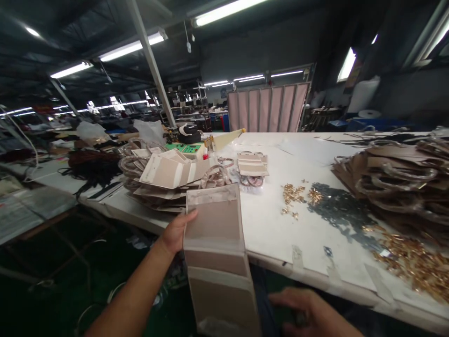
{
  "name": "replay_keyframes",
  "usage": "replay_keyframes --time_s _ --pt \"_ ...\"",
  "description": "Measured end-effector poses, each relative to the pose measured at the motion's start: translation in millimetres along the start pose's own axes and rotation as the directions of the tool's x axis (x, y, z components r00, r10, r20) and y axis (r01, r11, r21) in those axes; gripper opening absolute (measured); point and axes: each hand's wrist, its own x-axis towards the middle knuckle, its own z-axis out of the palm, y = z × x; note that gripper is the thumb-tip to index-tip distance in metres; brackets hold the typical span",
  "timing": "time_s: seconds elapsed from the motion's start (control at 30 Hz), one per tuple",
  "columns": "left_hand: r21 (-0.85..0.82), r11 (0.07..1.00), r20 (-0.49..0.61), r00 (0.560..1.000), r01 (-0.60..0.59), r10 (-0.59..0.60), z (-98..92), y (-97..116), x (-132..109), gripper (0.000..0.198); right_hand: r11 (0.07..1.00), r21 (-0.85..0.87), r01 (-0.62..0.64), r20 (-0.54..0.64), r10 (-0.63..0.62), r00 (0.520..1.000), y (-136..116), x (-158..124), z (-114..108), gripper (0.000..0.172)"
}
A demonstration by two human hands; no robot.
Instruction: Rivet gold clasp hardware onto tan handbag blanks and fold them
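My left hand (175,232) grips the left edge of a long beige bag panel (214,224), with the thumb on its face. The panel hangs over the table's front edge, creased across and crossed by paler bands; its lower end runs out of view. Right of the panel's lower part is my right hand (305,306), slightly blurred. Its fingers are apart, nothing shows between them, and a gap separates it from the panel. Just beyond the panel, a pile of similar beige panels (168,171) with plastic-wrapped handles lies on the white table (266,229).
Small gold metal fittings (293,194) lie mid-table, with a larger heap (417,262) at right. Dark flat pieces (336,210) lie between them. A brown stack with wrapped handles (396,182) fills the right side. A small panel bundle (252,164) and green-faced device (191,149) stand farther back.
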Motion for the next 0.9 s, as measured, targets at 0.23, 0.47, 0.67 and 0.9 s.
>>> replay_keyframes --time_s 0.23,0.47,0.67,0.9 --pt "0.423 0.901 0.203 0.96 0.093 -0.195 74.0 -10.6 -13.9 0.051 0.966 0.15 0.209 -0.281 -0.16 0.946 -51.9 -5.3 -39.7 0.092" --pt "0.579 0.814 0.379 0.897 -0.037 -0.229 92.4 -81.6 28.7 0.07 0.974 0.222 0.041 -0.343 0.039 0.938 18.2 -30.8 -3.1 0.067" --pt "0.79 0.568 0.485 0.803 -0.232 -0.346 137.2 -130.1 88.5 0.067 0.984 0.173 -0.053 -0.456 0.127 0.881 68.1 -67.2 -6.5 0.064" --pt "0.862 0.305 0.492 0.812 -0.405 -0.314 186.4 -183.7 153.0 0.06 0.956 0.136 -0.258 -0.521 0.291 0.803 88.0 -64.1 -25.1 0.072"
